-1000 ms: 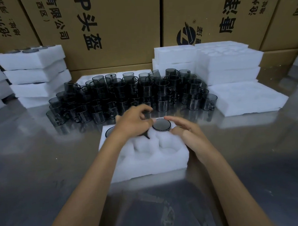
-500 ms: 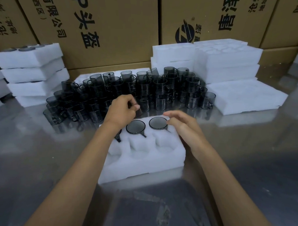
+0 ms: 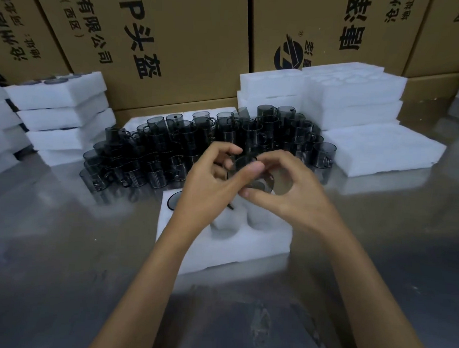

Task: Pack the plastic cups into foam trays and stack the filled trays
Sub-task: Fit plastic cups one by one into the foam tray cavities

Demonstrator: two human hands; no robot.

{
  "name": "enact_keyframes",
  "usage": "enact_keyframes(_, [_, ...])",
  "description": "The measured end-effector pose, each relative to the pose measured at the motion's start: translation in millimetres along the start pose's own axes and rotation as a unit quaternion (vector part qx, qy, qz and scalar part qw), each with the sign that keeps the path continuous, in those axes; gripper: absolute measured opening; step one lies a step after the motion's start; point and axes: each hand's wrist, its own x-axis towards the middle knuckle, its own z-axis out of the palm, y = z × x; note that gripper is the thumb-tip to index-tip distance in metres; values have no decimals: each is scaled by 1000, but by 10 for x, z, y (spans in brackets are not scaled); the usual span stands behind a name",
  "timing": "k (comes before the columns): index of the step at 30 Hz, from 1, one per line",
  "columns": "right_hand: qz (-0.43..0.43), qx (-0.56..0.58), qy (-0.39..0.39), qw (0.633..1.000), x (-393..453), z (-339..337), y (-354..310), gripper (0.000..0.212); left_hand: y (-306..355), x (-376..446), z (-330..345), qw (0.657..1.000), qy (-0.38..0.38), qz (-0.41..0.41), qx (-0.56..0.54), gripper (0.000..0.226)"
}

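Observation:
A white foam tray (image 3: 220, 247) lies on the steel table in front of me. One dark cup (image 3: 172, 200) shows seated in its far-left pocket; others in the far row are mostly hidden by my hands. Just above the tray's far edge, my left hand (image 3: 209, 181) grips a smoky transparent plastic cup (image 3: 244, 162), thumb on its side. My right hand (image 3: 291, 189) meets it from the right, thumb and curled fingers round the same cup. A dense pile of loose cups (image 3: 171, 145) stands just beyond the tray.
Filled foam trays (image 3: 60, 98) are stacked at the left. Empty foam trays (image 3: 353, 92) are stacked at the back right, with a flat foam sheet (image 3: 382, 151) before them. Cardboard boxes (image 3: 176, 40) wall off the back. Bare steel table (image 3: 62, 245) lies near me.
My left hand reached to the pile and came back holding a cup. My right hand left the tray's right edge and rose to meet that cup.

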Motion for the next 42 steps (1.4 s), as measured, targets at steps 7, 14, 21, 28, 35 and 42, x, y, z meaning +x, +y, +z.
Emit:
enact_keyframes(7, [91, 12, -162, 982, -135, -188, 115, 37, -222, -1, -82, 991, -116, -16, 71, 17])
enact_keyframes(14, [132, 61, -185, 972, -105, -181, 228, 52, -296, -54, 9, 990, -112, -15, 82, 18])
enact_keyframes(21, [151, 133, -119, 972, -103, -22, 296, 32, -368, -122, 116, 972, -73, 39, 219, 11])
enact_keyframes(28, [200, 59, -73, 975, -118, 15, 437, 47, -511, -75, 99, 940, -70, -13, 335, 45])
enact_keyframes(35, [228, 134, -102, 959, -119, 48, 523, 72, -553, -22, 109, 907, -189, -63, 371, 62])
enact_keyframes(42, [251, 248, 27, 935, -96, 230, 521, 32, -454, 108, -106, 972, -175, -88, 127, 48])
